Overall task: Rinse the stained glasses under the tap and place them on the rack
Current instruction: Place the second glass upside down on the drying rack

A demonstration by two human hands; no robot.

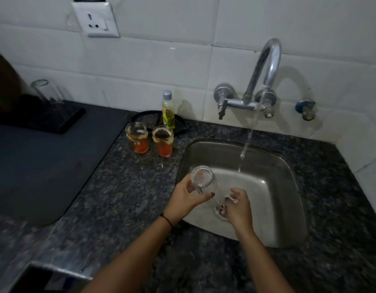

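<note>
Clear glass (206, 185), upside down over the sink (288, 170), gripped by left hand (186, 199); right hand (237, 208) fingers curled on its lower end.

A clear ribbed glass (206, 182), wet and glossy, sits over a brushed steel sink (273, 187) with a dull sheen. The surface (123, 187) is speckled dark polished stone. A shiny chrome tap (265, 66) juts from glossy white wall tiles (161, 66). Two stained glasses (150, 139) stand by a plastic bottle (168, 109); the rack (45, 117) looks matt black.
</note>
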